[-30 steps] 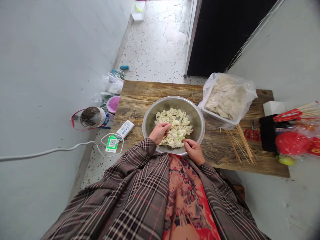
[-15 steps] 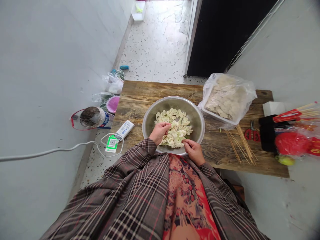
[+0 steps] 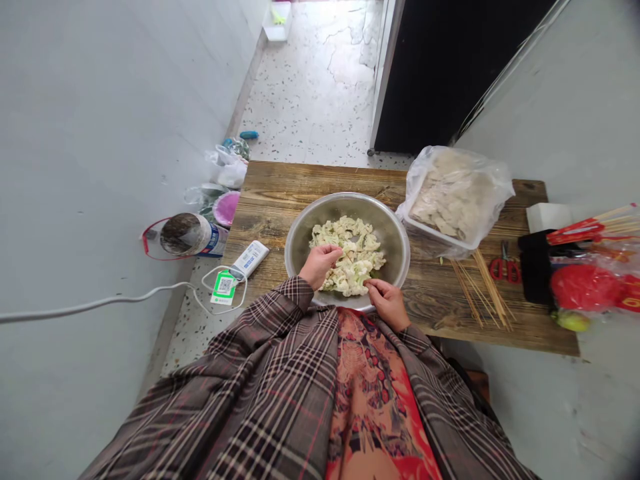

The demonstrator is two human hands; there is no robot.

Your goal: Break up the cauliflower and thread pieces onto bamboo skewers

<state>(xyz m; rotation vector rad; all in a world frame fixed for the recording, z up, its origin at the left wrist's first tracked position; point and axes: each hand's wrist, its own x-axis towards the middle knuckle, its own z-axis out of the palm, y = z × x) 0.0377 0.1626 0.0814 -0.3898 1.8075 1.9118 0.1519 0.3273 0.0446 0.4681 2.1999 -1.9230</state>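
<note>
At the left of the frame, a white cable (image 3: 165, 289) runs from the edge to a small white rectangular device (image 3: 251, 257) on the brown wooden table (image 3: 280, 177); its loop hangs beyond the tabletop beside a green-and-white card (image 3: 223, 287). Should my brown plaid sleeve (image 3: 280, 303) catch that loop, the device could be dragged off.

At the centre, the wide silver metal bowl (image 3: 397, 243) stands at the table's near edge, the pale cream cauliflower florets (image 3: 350, 270) lying in its middle. A hard push of my forearm on the near rim might, in my judgement, slide or tip it.

My left hand (image 3: 316, 265) reaches over the florets, thumb and fingertips drawn together; I cannot tell what, if anything, they pinch. My right hand (image 3: 389, 303), at the lower right of the bowl, has its fingertips closed on the edge of a floret. Too tight a squeeze could crumble it; too loose a one could let it drop.

At the right lie thin tan wooden sticks (image 3: 490, 290), below a white plastic tray (image 3: 445, 235) in clear film; a careless sweep of my right elbow could scatter them.
</note>
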